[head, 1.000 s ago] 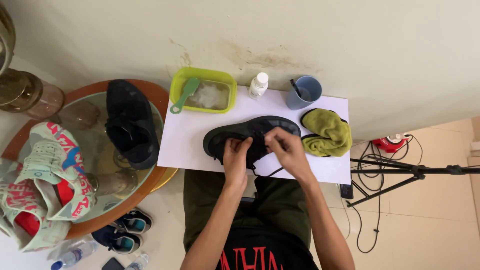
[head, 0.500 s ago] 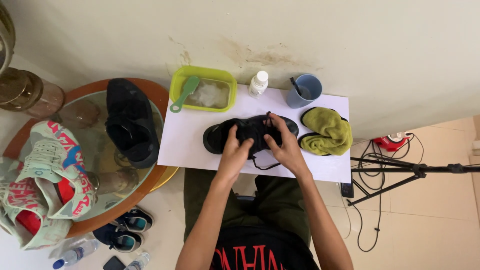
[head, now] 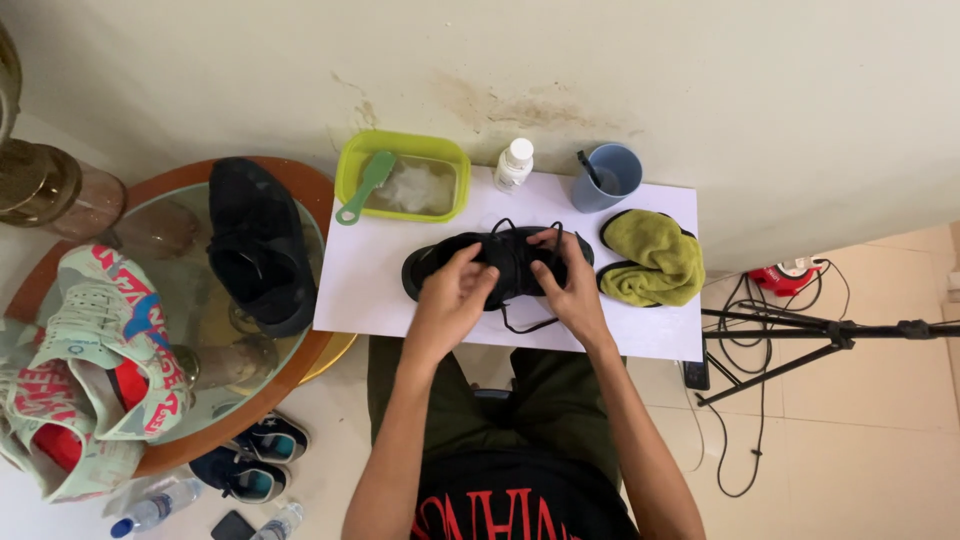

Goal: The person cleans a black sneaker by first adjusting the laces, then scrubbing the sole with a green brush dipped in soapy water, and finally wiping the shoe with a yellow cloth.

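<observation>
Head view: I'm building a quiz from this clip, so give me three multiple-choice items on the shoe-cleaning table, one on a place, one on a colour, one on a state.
1. Where does the green brush lie?
A. across the rim of the green tub
B. inside the blue cup
C. on the floor

2. What colour is the cloth beside the shoe?
A. red
B. white
C. yellow-green

3. What are both hands doing?
A. resting in the lap
B. gripping the black shoe
C. holding the white bottle

Answers: 1 A, its head sits over the tub's left edge. 2 C, it is plainly olive-yellow. 3 B, the left hand and right hand both close on the shoe and its laces.
</observation>
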